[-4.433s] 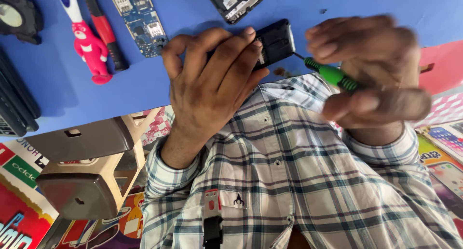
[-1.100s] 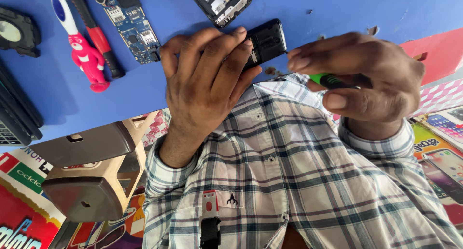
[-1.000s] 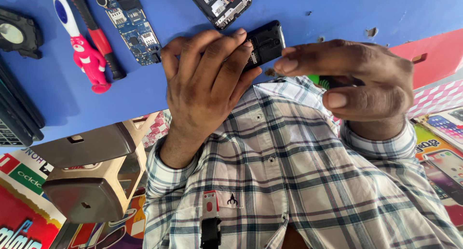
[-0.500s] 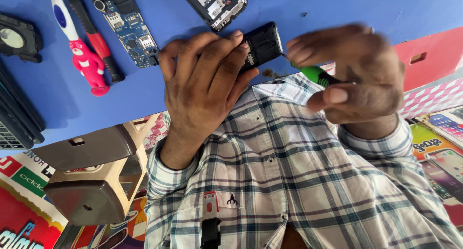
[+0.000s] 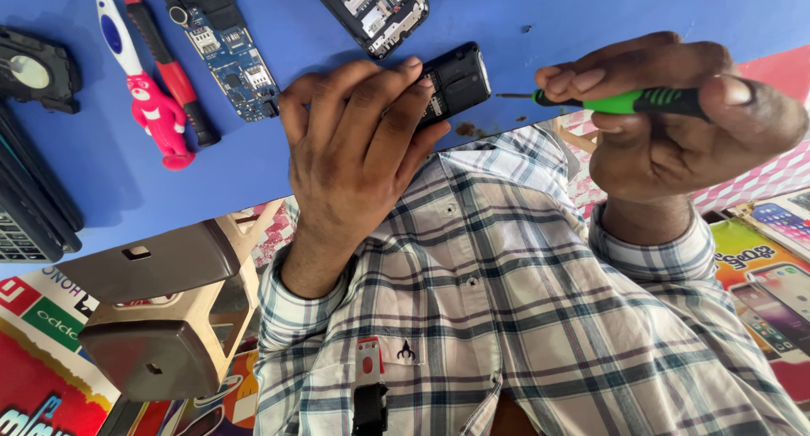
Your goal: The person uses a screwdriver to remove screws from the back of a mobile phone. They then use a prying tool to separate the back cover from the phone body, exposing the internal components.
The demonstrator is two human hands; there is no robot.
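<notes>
L grip (image 5: pixel 359 140) clamps black phone (image 5: pixel 456 83); R grip (image 5: pixel 675 119) pinches green screwdriver (image 5: pixel 629 102).

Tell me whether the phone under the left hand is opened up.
Open: the phone shows bare inner parts, no back cover.

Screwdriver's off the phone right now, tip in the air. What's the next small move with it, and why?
Probably bring the green-handled screwdriver in the right hand leftward until its tip meets the open end of the small black phone. The left hand holds that phone steady over the blue table, and the tip already points at it across a small gap.
</notes>
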